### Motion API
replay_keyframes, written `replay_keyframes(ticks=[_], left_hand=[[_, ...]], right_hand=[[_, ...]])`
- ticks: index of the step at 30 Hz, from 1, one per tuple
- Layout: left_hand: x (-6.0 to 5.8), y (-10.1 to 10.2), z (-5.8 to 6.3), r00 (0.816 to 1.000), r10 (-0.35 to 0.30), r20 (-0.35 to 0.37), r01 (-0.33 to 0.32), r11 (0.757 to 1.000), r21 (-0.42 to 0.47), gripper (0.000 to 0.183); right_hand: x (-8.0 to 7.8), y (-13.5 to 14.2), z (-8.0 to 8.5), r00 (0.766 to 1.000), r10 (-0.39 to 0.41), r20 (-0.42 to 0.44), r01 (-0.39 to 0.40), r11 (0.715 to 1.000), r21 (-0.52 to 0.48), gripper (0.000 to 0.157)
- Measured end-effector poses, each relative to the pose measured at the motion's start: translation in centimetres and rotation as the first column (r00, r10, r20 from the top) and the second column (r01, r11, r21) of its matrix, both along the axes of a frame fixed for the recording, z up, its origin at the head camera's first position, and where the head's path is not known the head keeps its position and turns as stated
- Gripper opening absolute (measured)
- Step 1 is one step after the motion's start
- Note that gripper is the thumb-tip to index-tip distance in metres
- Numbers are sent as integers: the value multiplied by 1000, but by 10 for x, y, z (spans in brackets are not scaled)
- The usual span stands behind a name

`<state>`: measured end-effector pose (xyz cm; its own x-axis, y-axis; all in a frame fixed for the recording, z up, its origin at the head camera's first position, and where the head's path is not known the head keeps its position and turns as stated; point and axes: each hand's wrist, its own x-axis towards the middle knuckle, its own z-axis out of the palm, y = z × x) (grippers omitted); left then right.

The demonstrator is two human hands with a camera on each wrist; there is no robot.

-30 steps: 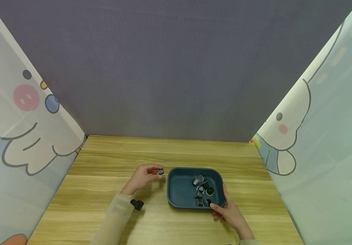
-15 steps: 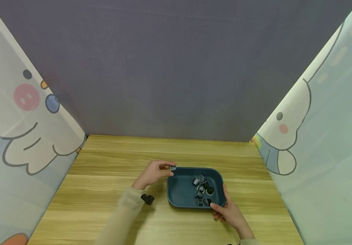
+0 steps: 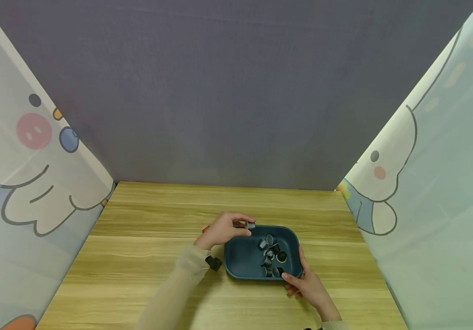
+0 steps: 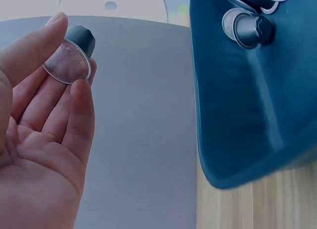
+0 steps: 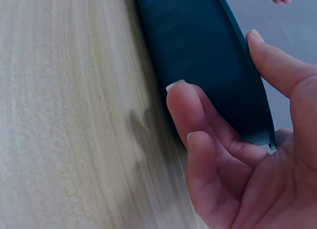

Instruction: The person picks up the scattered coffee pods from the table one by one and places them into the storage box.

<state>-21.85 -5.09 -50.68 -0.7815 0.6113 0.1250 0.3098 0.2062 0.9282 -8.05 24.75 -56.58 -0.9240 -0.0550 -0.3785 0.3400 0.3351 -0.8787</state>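
My left hand (image 3: 221,229) pinches a coffee capsule (image 3: 250,226) between thumb and fingers, over the back rim of a dark blue tray (image 3: 240,261). In the left wrist view the capsule (image 4: 69,63) shows its silver foil lid and dark body. Several more dark and silver capsules (image 3: 267,261) lie loosely in the tray's right half, some on their sides. My right hand (image 3: 310,286) grips the tray's front right corner, the thumb on the rim. In the right wrist view its other fingers (image 5: 185,108) curl against the tray's outer wall.
The tray stands on a wooden table (image 3: 137,220). A small red thing (image 3: 205,228) shows just left of my left hand, mostly hidden by it. A grey panel (image 3: 228,114) rises behind the table, and cartoon-printed sheets (image 3: 434,192) flank both sides.
My left hand has moved right with the capsule, from left of the tray to over its back rim. The red thing now shows left of the hand. My right hand has stayed put.
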Motion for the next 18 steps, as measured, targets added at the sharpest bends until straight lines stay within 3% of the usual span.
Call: replay_keyframes(ticks=[6,18], left_hand=[[0,12,6,1000,-7,-9,7,1000,-25,32],[1,43,11,994,-103,-23,101,993,-60,33]], right_hand=[[0,-1,1,1000,-8,4,8,1000,17,106],[-1,-1,0,1000,-8,6,8,1000,8,105]])
